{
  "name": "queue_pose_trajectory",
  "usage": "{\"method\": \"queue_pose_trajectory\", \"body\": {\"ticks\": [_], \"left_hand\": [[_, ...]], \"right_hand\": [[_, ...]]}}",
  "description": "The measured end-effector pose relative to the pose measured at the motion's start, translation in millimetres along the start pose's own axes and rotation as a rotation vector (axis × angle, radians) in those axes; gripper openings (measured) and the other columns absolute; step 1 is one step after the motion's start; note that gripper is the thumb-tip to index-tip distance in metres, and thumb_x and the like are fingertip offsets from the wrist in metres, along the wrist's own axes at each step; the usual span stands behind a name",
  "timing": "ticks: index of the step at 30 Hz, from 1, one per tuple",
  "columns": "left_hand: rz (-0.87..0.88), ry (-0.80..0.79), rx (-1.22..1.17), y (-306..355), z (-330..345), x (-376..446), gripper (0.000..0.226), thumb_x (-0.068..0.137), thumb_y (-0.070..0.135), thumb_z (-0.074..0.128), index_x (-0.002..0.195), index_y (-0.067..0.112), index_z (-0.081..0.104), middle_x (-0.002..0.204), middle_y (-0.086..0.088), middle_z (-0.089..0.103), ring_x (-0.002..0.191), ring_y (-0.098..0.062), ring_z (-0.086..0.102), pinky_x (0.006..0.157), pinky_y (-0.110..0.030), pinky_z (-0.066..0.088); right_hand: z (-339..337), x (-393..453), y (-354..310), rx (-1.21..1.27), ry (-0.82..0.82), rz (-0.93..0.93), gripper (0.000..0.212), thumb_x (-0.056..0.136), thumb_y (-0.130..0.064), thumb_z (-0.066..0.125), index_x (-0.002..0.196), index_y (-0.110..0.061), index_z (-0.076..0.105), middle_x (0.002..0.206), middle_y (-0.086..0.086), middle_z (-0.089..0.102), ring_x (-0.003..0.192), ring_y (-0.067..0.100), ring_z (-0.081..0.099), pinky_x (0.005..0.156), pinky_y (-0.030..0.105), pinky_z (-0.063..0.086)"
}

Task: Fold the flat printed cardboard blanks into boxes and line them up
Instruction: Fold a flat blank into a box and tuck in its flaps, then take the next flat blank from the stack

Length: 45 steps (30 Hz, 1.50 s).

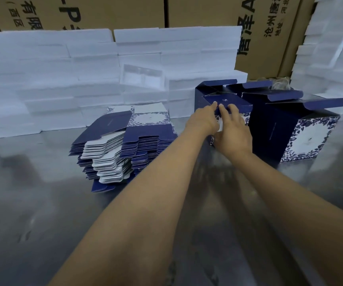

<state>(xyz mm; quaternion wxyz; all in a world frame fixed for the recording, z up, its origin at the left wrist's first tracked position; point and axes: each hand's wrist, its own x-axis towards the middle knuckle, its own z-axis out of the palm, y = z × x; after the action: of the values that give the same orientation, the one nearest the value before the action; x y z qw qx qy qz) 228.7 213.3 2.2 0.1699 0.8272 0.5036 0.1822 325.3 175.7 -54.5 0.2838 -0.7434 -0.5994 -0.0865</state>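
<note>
Both forearms cross the lower frame, reaching over the steel tabletop point(32, 213). My left hand point(204, 118) and right hand point(233, 133) meet on the half-folded blue box point(228, 103). Left fingertips pinch its top edge; right fingers lie spread and nearly straight over the front, thumb hidden. Whether the right hand grips, I cannot tell. Most of the box's front is covered by the hands. Just right stands a finished box point(302, 133), flaps up, with more behind, partly hidden. Left lies the stack of flat blanks point(123, 145). White foam blocks point(63, 79) behind; brown cartons point(104, 11) cut off at top.
</note>
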Motion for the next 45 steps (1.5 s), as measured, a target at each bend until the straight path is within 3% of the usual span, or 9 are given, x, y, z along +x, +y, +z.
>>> {"method": "queue_pose_trajectory", "body": {"ticks": [4, 7, 11, 19, 24, 28, 35, 41, 45], "left_hand": [[0.003, -0.052, -0.069, 2, -10, -12, 0.09, 0.092, 0.007, 0.054, 0.16, 0.023, -0.002, 0.134, -0.015, 0.057, 0.103, -0.028, 0.058, 0.079, -0.031, 0.046], [0.023, -0.011, -0.081, -6, -18, -29, 0.076, 0.091, 0.007, 0.055, 0.159, 0.015, 0.02, 0.15, -0.014, 0.046, 0.131, -0.031, 0.049, 0.1, -0.034, 0.044], [0.026, 0.059, -0.098, -17, -33, -57, 0.051, 0.091, 0.004, 0.053, 0.142, 0.008, 0.049, 0.14, -0.015, 0.054, 0.126, -0.032, 0.052, 0.095, -0.034, 0.045], [-0.193, 0.3, -0.046, -96, -102, -104, 0.045, 0.093, 0.018, 0.052, 0.137, 0.025, 0.054, 0.146, -0.001, 0.051, 0.132, -0.027, 0.049, 0.11, -0.04, 0.034], [-0.515, 0.264, 0.04, -173, -130, -134, 0.076, 0.092, 0.054, 0.058, 0.151, 0.014, 0.033, 0.155, -0.01, 0.04, 0.142, -0.033, 0.037, 0.114, -0.048, 0.03], [-0.635, 0.126, -0.297, -202, -133, -145, 0.073, 0.077, 0.058, 0.077, 0.124, 0.006, 0.056, 0.127, -0.008, 0.056, 0.111, -0.028, 0.055, 0.087, -0.035, 0.04], [-0.554, 0.223, -0.561, -208, -129, -141, 0.051, 0.077, 0.039, 0.084, 0.113, 0.008, 0.065, 0.091, 0.001, 0.069, 0.078, -0.013, 0.063, 0.06, -0.025, 0.045], [-0.422, 0.431, -0.646, -186, -130, -155, 0.057, 0.079, 0.035, 0.082, 0.123, 0.01, 0.056, 0.114, -0.006, 0.066, 0.095, -0.019, 0.066, 0.072, -0.029, 0.053], [-0.228, 0.656, -0.826, -159, -131, -172, 0.052, 0.078, 0.022, 0.081, 0.123, 0.023, 0.056, 0.108, 0.011, 0.067, 0.089, -0.001, 0.067, 0.063, -0.012, 0.05]], "right_hand": [[-11, -2, -12, -0.038, -0.056, 0.023, 0.09, 0.092, -0.028, 0.071, 0.162, -0.019, 0.015, 0.17, 0.006, 0.007, 0.152, 0.03, 0.02, 0.118, 0.049, 0.027], [-17, -12, -25, -0.044, 0.021, -0.014, 0.084, 0.091, -0.022, 0.068, 0.16, -0.016, 0.021, 0.17, 0.008, 0.006, 0.153, 0.027, 0.016, 0.117, 0.044, 0.022], [-25, -27, -50, 0.117, 0.068, -0.121, 0.064, 0.087, -0.01, 0.064, 0.148, -0.012, 0.043, 0.16, 0.01, 0.031, 0.142, 0.031, 0.036, 0.106, 0.043, 0.034], [-33, -22, -102, 0.541, -0.291, -0.023, 0.053, 0.101, -0.031, 0.054, 0.15, -0.013, 0.042, 0.145, 0.004, 0.052, 0.124, 0.022, 0.053, 0.093, 0.029, 0.037], [-19, -24, -117, 0.608, -0.429, 0.124, 0.029, 0.102, -0.032, 0.049, 0.08, -0.014, 0.052, 0.079, 0.002, 0.049, 0.082, 0.023, 0.046, 0.069, 0.035, 0.033], [-17, -27, -127, 0.651, -0.472, 0.127, 0.033, 0.104, -0.032, 0.049, 0.093, -0.005, 0.066, 0.088, 0.009, 0.059, 0.083, 0.023, 0.054, 0.074, 0.034, 0.037], [-19, -25, -134, 0.545, -0.429, 0.123, 0.042, 0.104, -0.032, 0.048, 0.065, -0.017, 0.041, 0.061, -0.001, 0.042, 0.06, 0.018, 0.041, 0.058, 0.034, 0.03], [-30, -30, -136, 0.651, -0.346, 0.156, 0.035, 0.1, -0.044, 0.047, 0.099, -0.011, 0.057, 0.09, 0.003, 0.056, 0.087, 0.025, 0.053, 0.079, 0.038, 0.04], [-47, -36, -137, 0.835, -0.234, 0.187, 0.028, 0.096, -0.04, 0.052, 0.1, -0.014, 0.061, 0.088, 0.0, 0.059, 0.078, 0.019, 0.054, 0.066, 0.034, 0.04]]}}
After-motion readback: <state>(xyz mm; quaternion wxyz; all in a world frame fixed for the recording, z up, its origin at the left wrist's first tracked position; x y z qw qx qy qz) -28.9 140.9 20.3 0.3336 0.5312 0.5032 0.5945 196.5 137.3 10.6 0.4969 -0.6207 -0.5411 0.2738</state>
